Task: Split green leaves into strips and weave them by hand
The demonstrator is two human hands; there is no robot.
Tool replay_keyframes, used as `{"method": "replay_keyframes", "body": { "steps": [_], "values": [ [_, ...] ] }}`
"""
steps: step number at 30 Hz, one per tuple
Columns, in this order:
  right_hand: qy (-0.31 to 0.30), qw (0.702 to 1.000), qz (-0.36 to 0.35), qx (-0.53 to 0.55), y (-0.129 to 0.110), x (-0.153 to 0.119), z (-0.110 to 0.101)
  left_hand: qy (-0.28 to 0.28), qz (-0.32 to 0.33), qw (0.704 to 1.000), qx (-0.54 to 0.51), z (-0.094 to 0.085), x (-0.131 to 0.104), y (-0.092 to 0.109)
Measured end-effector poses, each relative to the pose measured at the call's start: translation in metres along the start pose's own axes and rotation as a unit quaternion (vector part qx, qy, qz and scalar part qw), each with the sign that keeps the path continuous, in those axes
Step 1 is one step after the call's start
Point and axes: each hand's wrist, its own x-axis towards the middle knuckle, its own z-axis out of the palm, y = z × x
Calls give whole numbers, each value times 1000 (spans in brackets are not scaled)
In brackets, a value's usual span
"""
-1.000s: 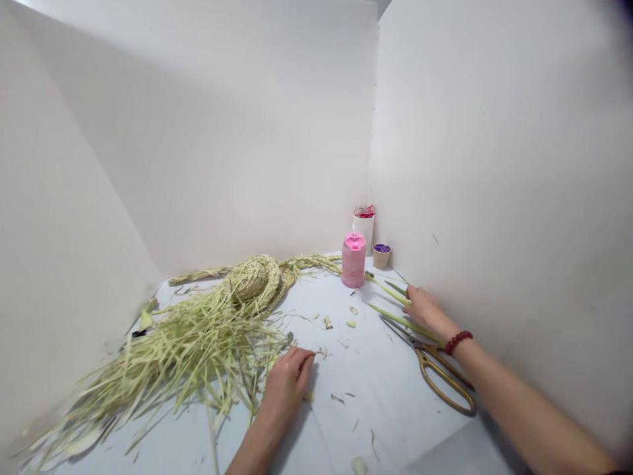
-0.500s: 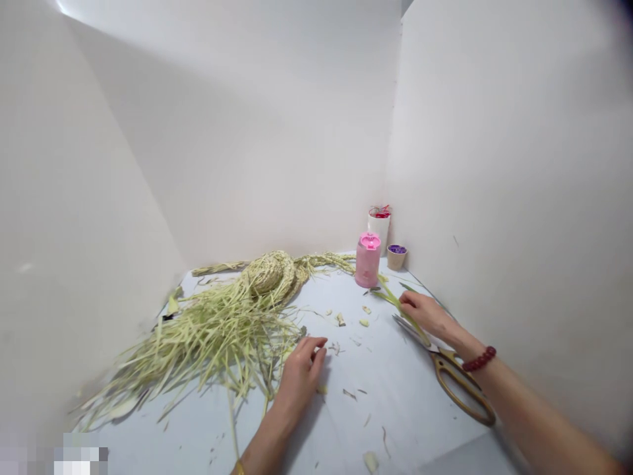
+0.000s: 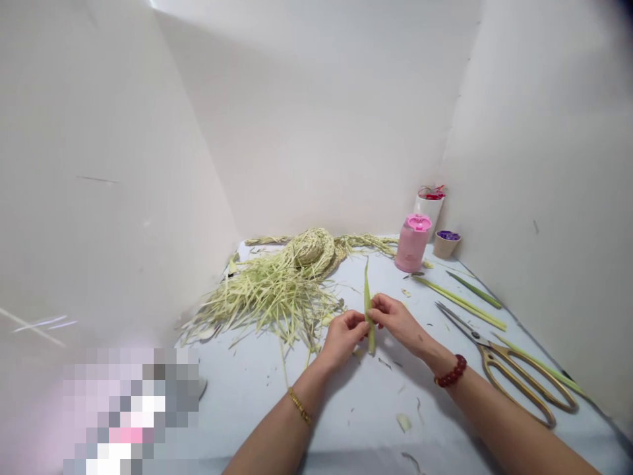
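Observation:
A narrow green leaf strip (image 3: pixel 366 290) stands nearly upright between my two hands, its pointed tip up. My left hand (image 3: pixel 345 336) pinches it from the left, low on the strip. From the right, my right hand (image 3: pixel 395 320) pinches it a little higher; its fingers are closed. To the right of my hands lie scissors (image 3: pixel 475 335) with gold handles, blades apart and pointing away. More green leaf strips (image 3: pixel 465 303) rest beyond the scissors. A loose heap of pale green split strips (image 3: pixel 267 297) spreads to the left, against a coiled braid (image 3: pixel 316 247).
At the back right stand a pink bottle (image 3: pixel 412 247), a white cup (image 3: pixel 429 210) with red bits and a small tan cup (image 3: pixel 447 245) with purple contents. Scraps (image 3: pixel 403 422) dot the white table (image 3: pixel 237 402). White walls rise on three sides.
My right hand has come from the strips by the scissors to the middle, bringing a leaf strip. My left hand now pinches it too. The whole view has shifted, and things appear further right.

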Motion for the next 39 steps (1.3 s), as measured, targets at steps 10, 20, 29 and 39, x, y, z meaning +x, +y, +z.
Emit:
{"method": "replay_keyframes", "body": {
  "steps": [10,20,29,39],
  "values": [
    [24,999,6,38,5,-7,3,31,-10,999,-2,-1,0,8],
    [21,985,51,166,23,-8,6,-94,-87,992,-4,0,-3,6],
    [-25,990,125,55,16,-28,16,65,-24,997,-30,-5,6,0],
    [69,995,66,-7,33,-30,23,26,-16,999,25,0,2,-6]
  ]
}}
